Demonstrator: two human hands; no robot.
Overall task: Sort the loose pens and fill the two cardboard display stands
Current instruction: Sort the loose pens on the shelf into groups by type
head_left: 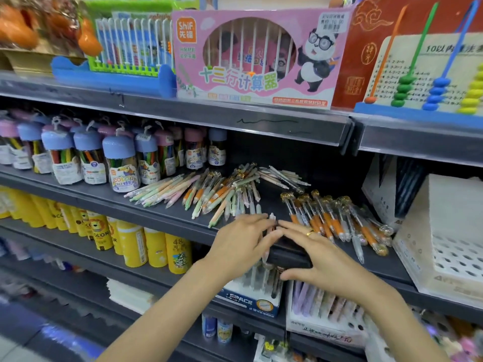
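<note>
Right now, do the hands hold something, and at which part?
The left hand and right hand meet around a few pale pens at the shelf edge; blur hides the exact grip.

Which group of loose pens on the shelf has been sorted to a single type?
The right-hand group: all orange-gripped pens with gold tops, roughly parallel beside the right hand. The middle pile mixes colours and directions.

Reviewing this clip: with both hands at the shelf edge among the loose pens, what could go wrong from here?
1. The orange-grip pens lie at the shelf's front edge by the right hand; a brush could send some rolling off.
2. The left hand sits just below the mixed pastel pile, so a sweep could remix the groups.
</note>
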